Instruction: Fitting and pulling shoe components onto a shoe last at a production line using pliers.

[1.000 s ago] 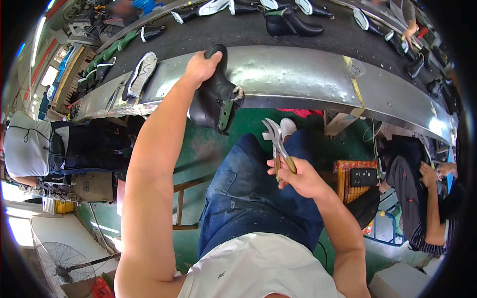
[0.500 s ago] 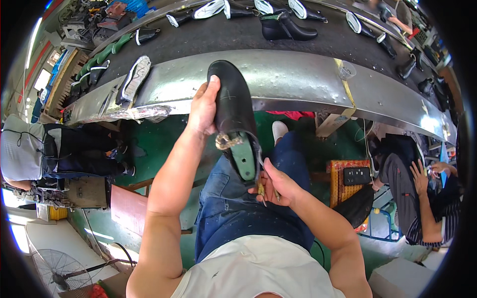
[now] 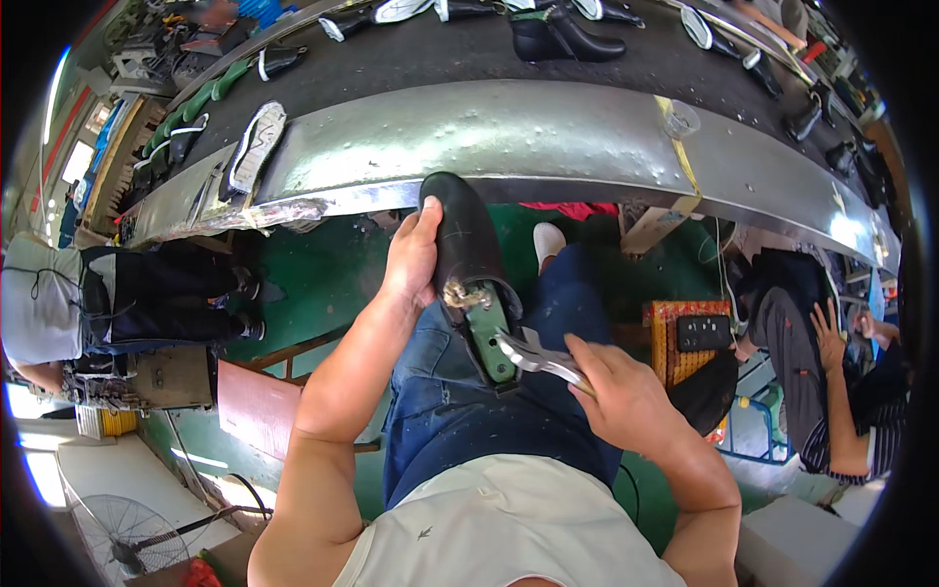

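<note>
A black leather boot upper (image 3: 464, 235) points toe-away over my lap, with my left hand (image 3: 412, 256) closed round its left side, thumb on top. A green shoe last (image 3: 492, 344) shows in the open end of the boot, with a hole in it. At the boot's opening sits a knotted tan cord (image 3: 466, 294). My right hand (image 3: 628, 396) grips metal lasting pincers (image 3: 541, 360) by the handles. The pincers' head is right beside the last's edge; whether it touches the boot I cannot tell.
Ahead runs a metal-edged conveyor (image 3: 469, 122) carrying several shoes and a black ankle boot (image 3: 559, 34). A white-edged sole (image 3: 257, 149) lies on its left ledge, a clear cup (image 3: 682, 121) on its right. People work at both sides. A woven seat (image 3: 675, 367) stands at right.
The boot has come down and nearer to me in my left hand. My right hand has moved away from the boot's edge to the right, and the pincers' head now points at the last.
</note>
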### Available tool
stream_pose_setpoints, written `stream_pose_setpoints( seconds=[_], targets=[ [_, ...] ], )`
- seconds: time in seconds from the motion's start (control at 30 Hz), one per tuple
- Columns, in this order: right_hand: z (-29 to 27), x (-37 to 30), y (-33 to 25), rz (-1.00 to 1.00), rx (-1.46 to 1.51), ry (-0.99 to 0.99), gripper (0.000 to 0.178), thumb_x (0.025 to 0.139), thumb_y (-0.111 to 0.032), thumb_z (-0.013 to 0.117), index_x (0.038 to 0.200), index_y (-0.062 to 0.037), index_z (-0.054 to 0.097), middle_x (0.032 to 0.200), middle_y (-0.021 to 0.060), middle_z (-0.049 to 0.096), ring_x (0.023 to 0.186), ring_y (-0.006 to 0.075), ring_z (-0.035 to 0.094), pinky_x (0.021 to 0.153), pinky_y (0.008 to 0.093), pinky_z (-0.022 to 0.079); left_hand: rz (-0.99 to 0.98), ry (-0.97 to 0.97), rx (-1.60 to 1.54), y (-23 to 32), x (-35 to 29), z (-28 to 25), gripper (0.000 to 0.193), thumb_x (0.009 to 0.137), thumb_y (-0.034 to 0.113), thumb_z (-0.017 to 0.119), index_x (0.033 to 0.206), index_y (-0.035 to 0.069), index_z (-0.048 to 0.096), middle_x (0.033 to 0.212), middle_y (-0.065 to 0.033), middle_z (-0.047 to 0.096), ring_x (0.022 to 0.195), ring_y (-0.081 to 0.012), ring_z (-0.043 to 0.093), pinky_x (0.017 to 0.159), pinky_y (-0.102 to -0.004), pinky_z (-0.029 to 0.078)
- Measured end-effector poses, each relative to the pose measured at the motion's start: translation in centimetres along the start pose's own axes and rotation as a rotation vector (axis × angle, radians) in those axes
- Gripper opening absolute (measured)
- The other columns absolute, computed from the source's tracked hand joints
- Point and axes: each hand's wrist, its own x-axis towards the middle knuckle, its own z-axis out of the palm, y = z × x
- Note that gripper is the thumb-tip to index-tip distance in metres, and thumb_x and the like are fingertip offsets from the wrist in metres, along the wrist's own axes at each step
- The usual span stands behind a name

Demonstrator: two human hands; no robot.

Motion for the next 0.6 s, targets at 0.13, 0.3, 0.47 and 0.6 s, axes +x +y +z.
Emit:
stream_pose_setpoints(
  seconds=[0.13,0.3,0.47,0.6],
  targets=[
    [0.3,0.4,0.2,-0.04,-0.186,0.024,0.057,0.086,-0.005,0.066,0.139,0.0067,0.049,0.123,0.0194,0.056,0.114,0.0365,0.059,0.09,0.0423,0.055,-0.031,0.008,-0.053,-2.0,0.5,-2.1,0.054,0.105,0.043,0.054,0.127,-0.006,0.052,0.105,-0.0176,0.069,0.079,-0.025,0.073,0.068,-0.0389,0.063],
    [0.6,1.6,0.6,-0.107,-0.435,0.069,0.058,0.087,-0.009,0.062,0.141,0.0071,0.05,0.121,0.02,0.054,0.116,0.035,0.055,0.093,0.0413,0.054,-0.032,0.088,-0.011,-3.3,0.7,-2.9,0.052,0.106,0.042,0.055,0.127,-0.005,0.053,0.105,-0.016,0.069,0.082,-0.0249,0.073,0.071,-0.0395,0.063],
    [0.6,3.0,-0.7,-0.112,-0.648,0.074,0.056,0.087,-0.013,0.063,0.139,0.0059,0.054,0.114,0.0183,0.055,0.111,0.0323,0.056,0.09,0.0399,0.056,-0.017,0.149,0.02,-4.1,0.6,-2.9,0.051,0.105,0.043,0.056,0.126,-0.004,0.055,0.105,-0.0137,0.07,0.084,-0.0225,0.073,0.073,-0.0382,0.062],
    [1.1,3.3,-1.3,-0.028,-0.651,0.028,0.044,0.084,-0.013,0.064,0.125,0.0034,0.062,0.094,0.0105,0.059,0.092,0.0261,0.061,0.071,0.0364,0.057,-0.029,0.158,0.064,-4.9,0.7,-3.4,0.053,0.104,0.045,0.058,0.124,-0.005,0.055,0.103,-0.0129,0.069,0.083,-0.0213,0.072,0.073,-0.0373,0.061]
  ],
)
